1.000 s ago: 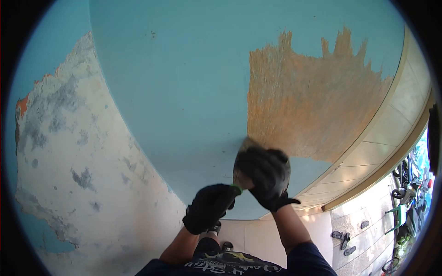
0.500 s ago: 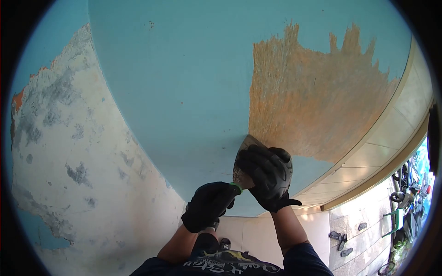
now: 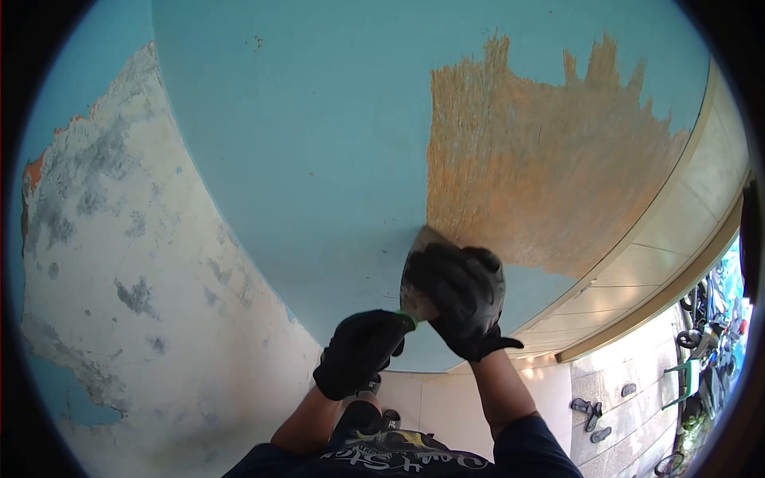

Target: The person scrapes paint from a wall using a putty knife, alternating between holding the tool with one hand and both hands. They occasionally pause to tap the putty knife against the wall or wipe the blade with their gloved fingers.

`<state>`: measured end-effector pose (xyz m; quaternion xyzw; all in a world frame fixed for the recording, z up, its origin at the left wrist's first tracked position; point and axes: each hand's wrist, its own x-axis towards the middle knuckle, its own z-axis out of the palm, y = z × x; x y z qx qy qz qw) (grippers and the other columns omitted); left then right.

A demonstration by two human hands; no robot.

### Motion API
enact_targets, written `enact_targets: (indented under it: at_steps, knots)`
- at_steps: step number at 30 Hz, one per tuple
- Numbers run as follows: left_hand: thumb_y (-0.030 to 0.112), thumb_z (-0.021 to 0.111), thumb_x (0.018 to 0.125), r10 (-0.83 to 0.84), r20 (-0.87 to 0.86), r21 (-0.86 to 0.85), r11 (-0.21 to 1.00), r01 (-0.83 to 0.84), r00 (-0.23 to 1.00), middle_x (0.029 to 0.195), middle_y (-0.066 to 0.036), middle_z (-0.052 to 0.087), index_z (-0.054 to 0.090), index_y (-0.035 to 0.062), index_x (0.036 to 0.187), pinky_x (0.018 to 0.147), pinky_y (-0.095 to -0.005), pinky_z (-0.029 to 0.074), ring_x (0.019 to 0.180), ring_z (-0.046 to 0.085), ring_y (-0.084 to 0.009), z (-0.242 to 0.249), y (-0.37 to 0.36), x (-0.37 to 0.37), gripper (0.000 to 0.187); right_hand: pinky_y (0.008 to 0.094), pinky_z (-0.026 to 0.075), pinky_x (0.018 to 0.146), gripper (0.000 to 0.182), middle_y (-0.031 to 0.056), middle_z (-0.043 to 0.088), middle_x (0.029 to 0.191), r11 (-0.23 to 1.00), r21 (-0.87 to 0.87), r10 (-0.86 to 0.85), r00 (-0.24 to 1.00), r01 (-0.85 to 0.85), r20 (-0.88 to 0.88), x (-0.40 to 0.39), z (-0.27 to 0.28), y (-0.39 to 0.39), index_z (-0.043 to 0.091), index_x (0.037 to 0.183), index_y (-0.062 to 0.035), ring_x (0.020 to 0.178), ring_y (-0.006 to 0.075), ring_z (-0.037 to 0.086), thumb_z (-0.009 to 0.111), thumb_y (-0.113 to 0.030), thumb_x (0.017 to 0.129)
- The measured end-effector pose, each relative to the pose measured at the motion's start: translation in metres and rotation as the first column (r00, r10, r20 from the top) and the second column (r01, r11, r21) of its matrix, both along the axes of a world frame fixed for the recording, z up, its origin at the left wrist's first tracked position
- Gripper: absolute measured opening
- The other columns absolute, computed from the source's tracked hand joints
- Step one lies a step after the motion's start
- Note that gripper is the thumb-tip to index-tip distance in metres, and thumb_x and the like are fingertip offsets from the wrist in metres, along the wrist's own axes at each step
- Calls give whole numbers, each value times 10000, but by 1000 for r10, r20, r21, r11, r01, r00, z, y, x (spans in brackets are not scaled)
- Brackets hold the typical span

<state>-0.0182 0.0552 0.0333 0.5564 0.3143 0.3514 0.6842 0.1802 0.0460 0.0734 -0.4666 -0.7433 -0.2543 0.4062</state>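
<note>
A wide metal scraper [image 3: 417,298] with a green-ringed handle rests against the blue painted wall [image 3: 335,143], its upper corner at the lower left edge of the bare brownish patch [image 3: 542,167]. My left hand [image 3: 362,353], in a black glove, is closed round the scraper's handle, which the glove mostly hides. Also gloved in black, my right hand [image 3: 460,299] presses on the blade with its fingers over it, covering much of the metal.
At the left is a wall with a large whitish, grey-stained stripped area [image 3: 159,263]. A tiled ledge [image 3: 661,247] curves along the right. Beyond it are sandals [image 3: 594,416], a green stool [image 3: 684,382] and parked motorbikes [image 3: 695,338].
Both hands and the scraper have shifted very slightly up and left in view. The right hand's fingers now cover more of the blade.
</note>
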Motion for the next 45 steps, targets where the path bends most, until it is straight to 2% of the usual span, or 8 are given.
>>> enact_targets:
  at_steps: [3, 13, 19, 21, 24, 33, 39, 45]
  knots:
    - [190, 636, 995, -17, -43, 5, 1000, 17, 999, 678, 37, 591, 719, 38, 932, 505, -215, 373, 548, 452, -16, -2, 0, -5, 184, 408, 468, 881, 275, -10, 745, 1081, 1000, -3, -16, 1000, 16, 15, -3, -4, -3, 742, 968, -186, 1050, 206, 695, 770, -174, 695]
    - [192, 639, 991, 21, -59, 93, 996, -15, 998, 656, 37, 582, 713, 38, 893, 496, -223, 369, 537, 452, -23, -6, 4, -1, 197, 406, 463, 899, 274, -16, 745, 1082, 1000, -8, -6, 1000, 6, 13, -1, -4, 1, 746, 970, -183, 1062, 204, 691, 768, -173, 697]
    - [188, 639, 991, 28, -25, -18, 999, -28, 999, 655, 33, 581, 709, 36, 882, 495, -226, 370, 530, 449, -28, -10, 0, 0, 200, 410, 461, 904, 281, -22, 743, 1084, 1000, 1, -2, 1000, 2, 15, 0, -7, 0, 751, 979, -198, 1076, 200, 685, 772, -182, 699]
    - [194, 644, 990, 1, 27, 94, 996, -4, 1000, 656, 37, 582, 710, 42, 878, 498, -220, 370, 538, 452, -23, -7, 4, -2, 200, 402, 461, 902, 280, -21, 744, 1079, 1000, 9, 1, 998, -1, 56, 0, 0, 1, 752, 980, -204, 1063, 198, 691, 771, -186, 701]
    - [196, 649, 987, 10, 10, -2, 1000, -10, 1000, 652, 37, 581, 708, 40, 874, 502, -218, 372, 544, 455, -20, -13, -3, 1, 201, 399, 461, 896, 276, -19, 745, 1075, 1000, -4, -3, 1000, 3, 8, 1, -11, -1, 749, 975, -199, 1054, 197, 694, 771, -189, 700]
    - [196, 635, 993, -5, -40, 2, 1000, 5, 999, 662, 40, 587, 707, 47, 883, 499, -213, 369, 540, 455, -14, -9, 2, -1, 198, 404, 456, 893, 269, -15, 748, 1064, 1000, 2, -9, 1000, 9, 10, -3, -5, 0, 746, 964, -199, 1056, 190, 692, 764, -180, 696]
    - [196, 633, 995, 3, 53, -32, 999, -1, 999, 655, 34, 588, 710, 44, 891, 492, -214, 366, 533, 454, -18, -10, -1, 0, 199, 403, 454, 908, 274, -25, 747, 1069, 1000, 0, -27, 1000, 27, 14, -6, -3, -3, 745, 964, -214, 1065, 187, 689, 759, -162, 695]
    - [187, 640, 990, 12, -35, 11, 1000, -12, 999, 663, 33, 590, 714, 37, 906, 493, -211, 366, 536, 452, -16, -7, -1, -3, 187, 403, 451, 913, 279, -22, 746, 1078, 999, -19, -27, 1000, 27, 10, -4, -11, -1, 749, 975, -207, 1076, 193, 684, 758, -172, 698]
